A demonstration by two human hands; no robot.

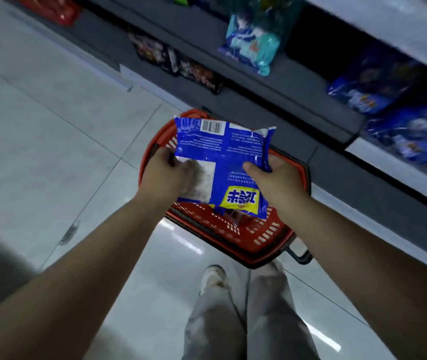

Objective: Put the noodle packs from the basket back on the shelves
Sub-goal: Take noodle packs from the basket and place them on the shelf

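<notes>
Both hands are on one blue noodle pack (222,157), held flat and back-side up, with the barcode at its twelve o'clock edge and the yellow label at six. The left hand (165,175) grips the pack's nine o'clock edge; its fingers curl over the white patch, though they are blurred. The right hand (276,178) clamps the three o'clock edge, thumb pressed on the top face and the other fingers hidden underneath.

The pack hangs right above the red basket (259,241), which sits on the pale tiled floor (51,113). Something dark shows inside the basket under the pack's lower edge, too hidden to name.

From the basket, the grey shelves (272,81) run from eleven o'clock round to three. A teal pack (251,45) lies at one o'clock, blue packs (368,87) at two, and dark packs (176,61) at eleven. At six o'clock are light trouser legs and a pale shoe (213,276).
</notes>
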